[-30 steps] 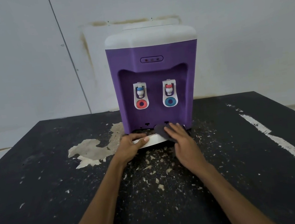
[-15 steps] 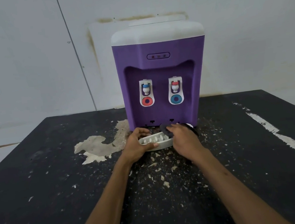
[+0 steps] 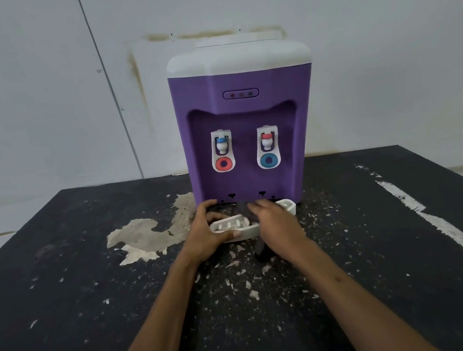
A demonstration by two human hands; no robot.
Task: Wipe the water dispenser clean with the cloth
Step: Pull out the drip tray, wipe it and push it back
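dispenser (image 3: 240, 87): I see it upright, far middle of the table (image 3: 66, 309).
tray (image 3: 231, 225): white, at its near foot.
left hand (image 3: 205, 233): fingers curled round the tray's left end.
right hand (image 3: 276, 222): fingers flat, pressing the dark cloth (image 3: 242, 212) onto the tray.

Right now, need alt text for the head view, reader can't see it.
A person's left hand grips the white drip tray at the foot of a purple, white-topped water dispenser while the right hand presses a dark cloth onto the tray. The dispenser stands on a scuffed black table against a pale wall.
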